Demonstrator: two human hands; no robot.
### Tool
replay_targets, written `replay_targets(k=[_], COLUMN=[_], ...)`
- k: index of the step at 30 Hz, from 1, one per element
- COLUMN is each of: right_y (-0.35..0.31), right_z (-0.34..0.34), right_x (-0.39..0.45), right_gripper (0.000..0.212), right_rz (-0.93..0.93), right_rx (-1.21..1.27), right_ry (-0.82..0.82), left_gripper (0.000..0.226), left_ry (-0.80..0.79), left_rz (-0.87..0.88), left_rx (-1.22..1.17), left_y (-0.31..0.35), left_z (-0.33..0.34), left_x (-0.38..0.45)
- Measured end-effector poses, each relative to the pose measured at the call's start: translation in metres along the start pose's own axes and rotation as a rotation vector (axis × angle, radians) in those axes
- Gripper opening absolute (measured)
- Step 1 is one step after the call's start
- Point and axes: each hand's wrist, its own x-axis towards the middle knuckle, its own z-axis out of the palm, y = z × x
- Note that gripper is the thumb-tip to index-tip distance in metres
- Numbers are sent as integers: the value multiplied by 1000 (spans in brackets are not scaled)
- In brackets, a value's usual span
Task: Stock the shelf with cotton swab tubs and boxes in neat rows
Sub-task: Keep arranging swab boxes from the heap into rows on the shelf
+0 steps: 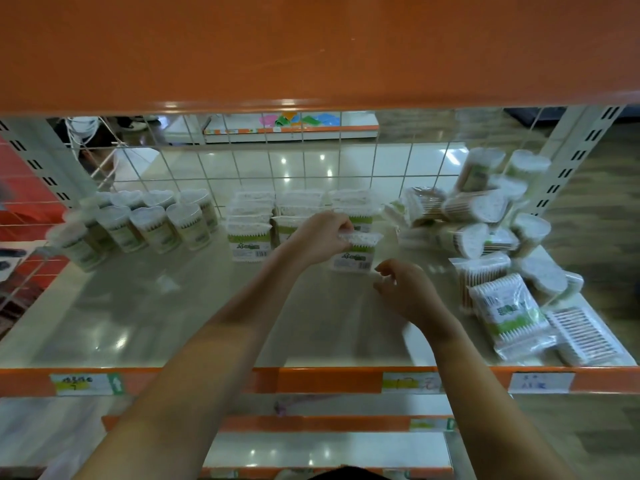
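Observation:
My left hand (320, 237) grips the top of a square cotton swab box (355, 254) with a green label, standing on the grey shelf (173, 306) at the front of the right-hand box row. My right hand (405, 289) hovers just right of that box, fingers loosely curled, holding nothing. Behind stand rows of the same boxes (249, 226). At the left, heart-shaped swab tubs (138, 223) stand in neat rows. At the right lies a loose heap of tubs (485, 209) and bagged swab packs (509, 313).
A white wire grid (311, 161) backs the shelf, and an orange shelf (311, 46) hangs overhead. Slotted uprights (568, 161) flank both sides. Price labels (86, 384) sit on the orange front rail. The shelf's front middle is bare.

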Motion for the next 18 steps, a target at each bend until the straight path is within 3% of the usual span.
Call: replay_targets(k=[18], right_y=[2], right_z=[-5], right_x=[17], right_gripper=[32], right_rz=[-22], right_rx=[-68], right_ry=[-15], left_gripper=[32], left_ry=[218], left_rz=[41], left_rx=[387], left_y=[1], left_z=[13], left_x=[35])
